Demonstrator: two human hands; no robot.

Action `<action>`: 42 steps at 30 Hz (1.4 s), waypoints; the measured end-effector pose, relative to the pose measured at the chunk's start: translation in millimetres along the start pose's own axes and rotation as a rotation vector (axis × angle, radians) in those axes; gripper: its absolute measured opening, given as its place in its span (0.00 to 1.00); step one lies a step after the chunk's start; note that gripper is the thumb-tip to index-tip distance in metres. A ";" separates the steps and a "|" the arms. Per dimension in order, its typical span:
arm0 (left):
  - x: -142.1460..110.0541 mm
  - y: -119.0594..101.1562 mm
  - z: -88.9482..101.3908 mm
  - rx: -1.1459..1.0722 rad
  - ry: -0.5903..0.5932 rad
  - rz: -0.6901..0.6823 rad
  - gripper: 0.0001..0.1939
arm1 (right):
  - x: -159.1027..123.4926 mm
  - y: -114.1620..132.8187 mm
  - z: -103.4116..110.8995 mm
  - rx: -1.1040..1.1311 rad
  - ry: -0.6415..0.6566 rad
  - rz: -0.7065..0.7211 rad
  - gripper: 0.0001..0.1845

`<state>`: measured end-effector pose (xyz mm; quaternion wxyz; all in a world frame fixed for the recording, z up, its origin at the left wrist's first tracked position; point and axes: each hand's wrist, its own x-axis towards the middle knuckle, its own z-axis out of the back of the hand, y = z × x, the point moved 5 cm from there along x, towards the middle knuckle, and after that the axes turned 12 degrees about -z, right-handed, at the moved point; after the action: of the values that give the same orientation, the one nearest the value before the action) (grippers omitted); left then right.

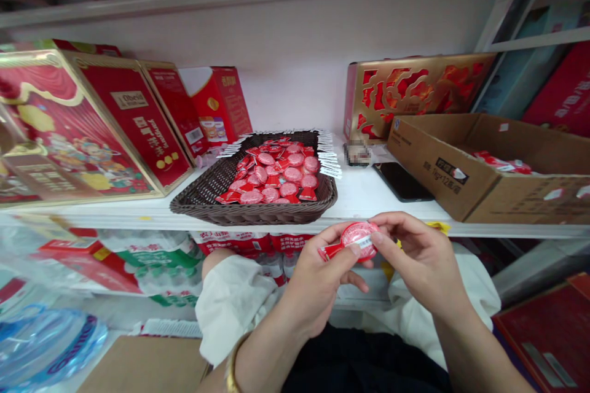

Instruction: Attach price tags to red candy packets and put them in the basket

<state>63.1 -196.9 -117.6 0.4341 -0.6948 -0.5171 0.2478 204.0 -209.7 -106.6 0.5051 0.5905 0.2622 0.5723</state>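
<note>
Left hand (318, 285) and right hand (421, 264) hold a secure fingertip pinch on a round red plastic-wrapped packet (358, 239) at lower centre, its tab left free.

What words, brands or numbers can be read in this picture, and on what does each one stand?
"1kg×12" is printed on the carton.
The blue lettering on the bottle is too blurred to read.
The label on the red tin is too small to read.
The print on the red packet is too small to read.
</note>
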 end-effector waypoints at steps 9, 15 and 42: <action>4.6 4.0 8.4 0.055 -0.051 -0.099 0.13 | 0.9 -7.0 1.8 0.150 -0.018 -0.115 0.05; 5.0 3.7 7.0 0.091 -0.059 -0.117 0.13 | -0.8 -9.3 3.0 0.162 -0.035 -0.129 0.07; 10.3 11.9 13.0 0.150 -0.036 -0.144 0.14 | 2.8 -9.5 2.5 0.159 -0.033 -0.153 0.10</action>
<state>62.4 -183.8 -133.2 0.4924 -0.6166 -0.5534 0.2664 209.5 -204.7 -113.5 0.5031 0.6163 0.3427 0.4996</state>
